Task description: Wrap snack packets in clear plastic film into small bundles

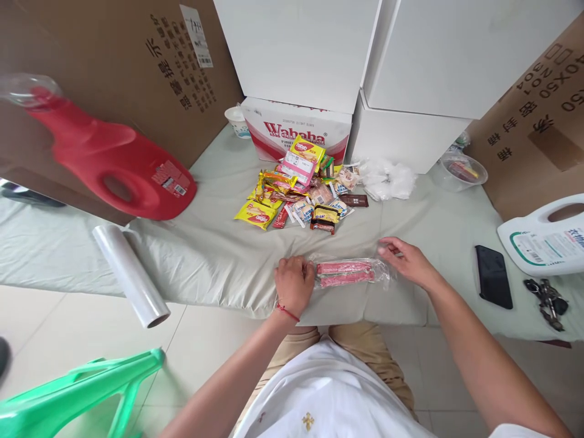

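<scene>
A clear plastic bag [381,274] with two pink-red stick packets [345,267] inside lies flat before me on the cloth. My left hand [294,283], a red string round its wrist, rests at the bag's left end with curled fingers closed on the plastic. At the upper right corner of the bag, my right hand [404,258] has thumb and forefinger close together on the thin plastic edge. Beyond both hands sits a pile of wrapped snacks [296,194], among them yellow packets [256,214] and a dark brown bar [354,200].
Behind the snacks stand a Wahaha box [296,131] and white boxes [420,55]. To the left are a red jug [123,164], a plastic-film roll [132,277] and a green stool [91,389]. A phone [493,277], keys [549,303] and a white bottle [542,237] lie right.
</scene>
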`<state>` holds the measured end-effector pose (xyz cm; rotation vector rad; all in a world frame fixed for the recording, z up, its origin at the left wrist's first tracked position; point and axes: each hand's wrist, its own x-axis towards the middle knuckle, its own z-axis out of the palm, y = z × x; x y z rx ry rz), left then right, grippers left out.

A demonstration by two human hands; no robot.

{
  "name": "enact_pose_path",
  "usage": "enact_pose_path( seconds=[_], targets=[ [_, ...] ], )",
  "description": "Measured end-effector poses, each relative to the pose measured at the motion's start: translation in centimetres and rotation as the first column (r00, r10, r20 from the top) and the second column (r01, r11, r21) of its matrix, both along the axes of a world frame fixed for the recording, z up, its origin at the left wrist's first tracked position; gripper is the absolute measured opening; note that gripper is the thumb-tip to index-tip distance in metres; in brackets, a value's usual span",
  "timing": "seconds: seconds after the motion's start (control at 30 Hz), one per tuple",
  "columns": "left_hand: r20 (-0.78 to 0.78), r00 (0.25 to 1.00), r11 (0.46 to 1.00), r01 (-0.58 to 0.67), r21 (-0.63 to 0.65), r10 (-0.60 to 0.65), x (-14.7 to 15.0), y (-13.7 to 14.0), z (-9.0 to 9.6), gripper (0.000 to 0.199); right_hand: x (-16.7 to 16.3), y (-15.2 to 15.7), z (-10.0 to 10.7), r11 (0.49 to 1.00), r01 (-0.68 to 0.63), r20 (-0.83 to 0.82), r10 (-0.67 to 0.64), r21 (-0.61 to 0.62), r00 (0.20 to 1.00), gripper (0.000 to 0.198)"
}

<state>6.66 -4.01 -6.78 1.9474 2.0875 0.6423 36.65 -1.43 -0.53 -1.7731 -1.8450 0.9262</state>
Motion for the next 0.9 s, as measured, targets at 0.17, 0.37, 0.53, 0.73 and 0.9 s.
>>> enact_pose_path(
  seconds=[0.17, 0.37, 0.53, 0.73, 0.9],
  targets=[
    [-0.065, 0.998, 0.998, -0.02, 0.057, 0.023, 0.5, -0.3, 0.0, 0.027, 1.1, -2.7, -0.1, 0.993, -0.072, -0.009, 0.072, -0.097, 0.997, 0.063],
    [-0.199, 0.98, 0.999, 0.025, 0.037, -0.018, 0.4, -0.3, 0.0, 0.027, 5.3, -0.7, -1.4, 0.944, 0.329, 0.192, -0.326, 0.014, 0.926, 0.023],
    [-0.177, 0.983, 0.998, 0.053, 0.038, -0.045, 0.3, -0.1, -0.3, 0.029, 0.2, -3.3, 0.3, 0.829, 0.225, 0.131, -0.335, 0.512, 0.933, 0.024],
    [-0.103, 0.994, 0.999, -0.022, 0.038, 0.026, -0.3, -0.9, 0.5, 0.036, -10.7, -5.2, -0.5, 0.907, -0.29, 0.265, 0.211, 0.307, 0.941, 0.035],
    [-0.156, 0.987, 0.998, 0.031, -0.063, -0.04, -1.1, -2.0, 1.3, 0.03, -11.3, -3.2, -2.1, 0.956, -0.282, 0.449, 0.218, 0.079, 0.867, 0.037]
  ],
)
